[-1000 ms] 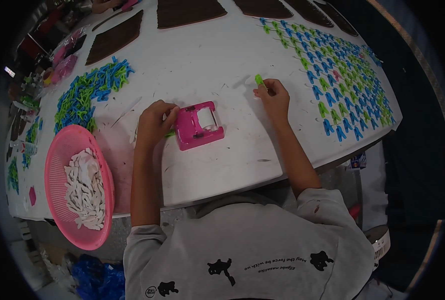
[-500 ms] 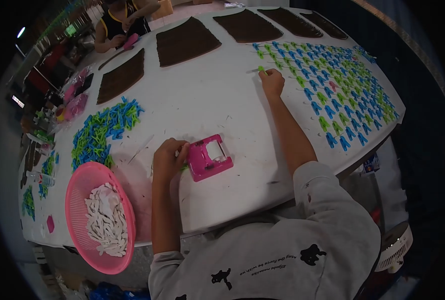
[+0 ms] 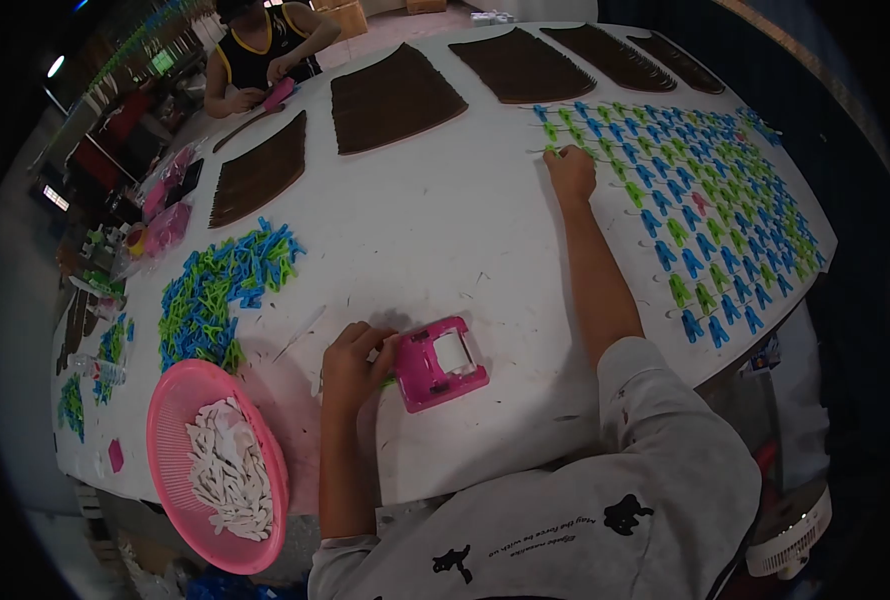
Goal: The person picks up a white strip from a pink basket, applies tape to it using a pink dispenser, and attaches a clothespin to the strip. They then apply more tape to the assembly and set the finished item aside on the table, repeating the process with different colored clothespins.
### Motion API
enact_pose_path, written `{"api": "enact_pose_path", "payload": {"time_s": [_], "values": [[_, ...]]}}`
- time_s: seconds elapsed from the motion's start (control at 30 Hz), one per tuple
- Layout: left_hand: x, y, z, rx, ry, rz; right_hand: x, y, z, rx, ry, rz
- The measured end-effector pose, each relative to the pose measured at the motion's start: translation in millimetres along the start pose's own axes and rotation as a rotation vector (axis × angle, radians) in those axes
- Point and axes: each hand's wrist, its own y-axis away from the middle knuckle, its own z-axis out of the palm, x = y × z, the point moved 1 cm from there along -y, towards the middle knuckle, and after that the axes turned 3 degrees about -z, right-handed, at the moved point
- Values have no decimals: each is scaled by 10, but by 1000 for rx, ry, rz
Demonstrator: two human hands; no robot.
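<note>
At the left end of the rows of blue and green clothespins, my right hand is closed on a green clothespin, near the tabletop. Thin pale tails stick out from several of the clothespins in the rows. My left hand rests with curled fingers beside a pink tape dispenser, which carries a white roll. A bit of green shows at the left fingertips; it looks like another clothespin, mostly hidden by the hand.
A pink basket of white pieces stands at the table's near left edge. Behind it lies a heap of loose clothespins. Dark brown ridged sheets line the far side. Across the table, a person handles something pink.
My right hand has brought the green clothespin down closer to the table, beside the rows. The whole view has shifted slightly. My left hand stays by the dispenser.
</note>
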Motion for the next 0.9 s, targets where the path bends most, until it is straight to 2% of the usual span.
{"api": "enact_pose_path", "payload": {"time_s": [0.1, 0.6, 0.77, 0.9], "values": [[14, -5, -1, 10, 67, -60, -33, -26, 0, -30, 9, 6], [5, 10, 23, 4, 62, -2, 21, 21, 30, 15, 26, 2], [-42, 11, 30, -14, 16, -5, 122, 98, 21, 98, 19, -118], [-39, 10, 40, -11, -6, 8, 215, 76, 42, 40, -23, -96]]}}
